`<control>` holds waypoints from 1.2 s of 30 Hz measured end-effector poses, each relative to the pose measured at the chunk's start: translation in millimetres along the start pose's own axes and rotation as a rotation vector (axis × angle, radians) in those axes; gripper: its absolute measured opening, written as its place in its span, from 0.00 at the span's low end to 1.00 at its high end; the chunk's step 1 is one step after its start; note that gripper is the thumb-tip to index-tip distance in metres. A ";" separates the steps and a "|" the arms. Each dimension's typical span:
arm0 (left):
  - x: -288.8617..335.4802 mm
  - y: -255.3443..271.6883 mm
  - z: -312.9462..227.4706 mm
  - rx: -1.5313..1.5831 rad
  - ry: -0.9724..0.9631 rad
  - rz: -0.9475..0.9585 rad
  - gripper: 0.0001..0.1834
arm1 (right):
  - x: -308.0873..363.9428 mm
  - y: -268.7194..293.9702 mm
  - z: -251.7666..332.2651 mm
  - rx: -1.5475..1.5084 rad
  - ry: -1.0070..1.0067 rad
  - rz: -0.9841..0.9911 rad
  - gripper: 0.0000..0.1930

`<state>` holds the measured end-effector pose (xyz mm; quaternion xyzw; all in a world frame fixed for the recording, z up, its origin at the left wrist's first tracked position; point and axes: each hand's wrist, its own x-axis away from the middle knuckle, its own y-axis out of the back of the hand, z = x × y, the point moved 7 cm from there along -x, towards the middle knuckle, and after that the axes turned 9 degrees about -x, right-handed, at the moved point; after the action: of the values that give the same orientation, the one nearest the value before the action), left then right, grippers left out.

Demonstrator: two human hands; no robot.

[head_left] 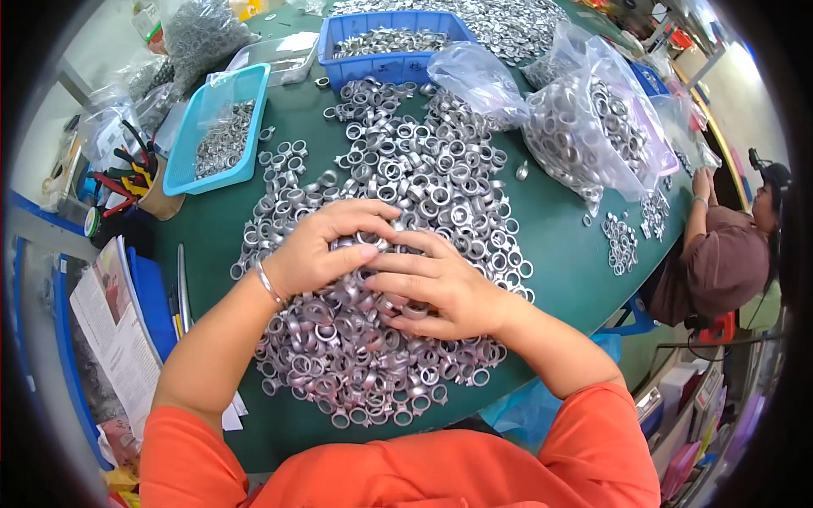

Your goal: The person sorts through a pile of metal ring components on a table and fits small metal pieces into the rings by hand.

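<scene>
A broad heap of small grey metal rings [339, 356], many with a small raised part on the band, covers the middle of the green table [559, 254]. My left hand [334, 245] lies on the heap, palm down, with fingers stretched and thumb apart. It wears a thin silver bangle [268, 282] at the wrist. From the right, my right hand [445, 288] rests on the same rings with its fingers spread. The fingertips of both hands meet over the heap's centre. Rings under the palms are hidden, and I see none held in either hand.
Behind the heap stands a blue basket [326, 51] of metal pieces; a turquoise tray [178, 161] sits to its left. Pliers [135, 182] fill a holder at far left. A clear bag [559, 144] of rings stands at right. Another person [720, 254] sits beyond the table's right edge.
</scene>
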<state>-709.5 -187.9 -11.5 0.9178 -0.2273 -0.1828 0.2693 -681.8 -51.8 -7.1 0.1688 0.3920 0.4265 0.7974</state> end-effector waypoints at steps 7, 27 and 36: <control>29.7 -31.9 -56.3 -0.689 -0.203 -0.138 0.18 | 60.6 -1.3 20.7 0.368 -0.247 0.023 0.31; 79.0 -78.0 -142.2 -0.715 -0.189 -0.551 0.13 | 339.2 -104.6 112.5 0.439 -1.072 -0.153 0.35; 82.5 -315.4 -99.4 -0.425 0.249 0.529 0.31 | 494.5 -27.9 88.5 0.463 -1.833 -1.108 0.54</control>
<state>-494.9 47.5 -132.8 0.7661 -0.3794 -0.0365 0.5176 -435.8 339.6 -205.7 0.3680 -0.2579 -0.3626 0.8164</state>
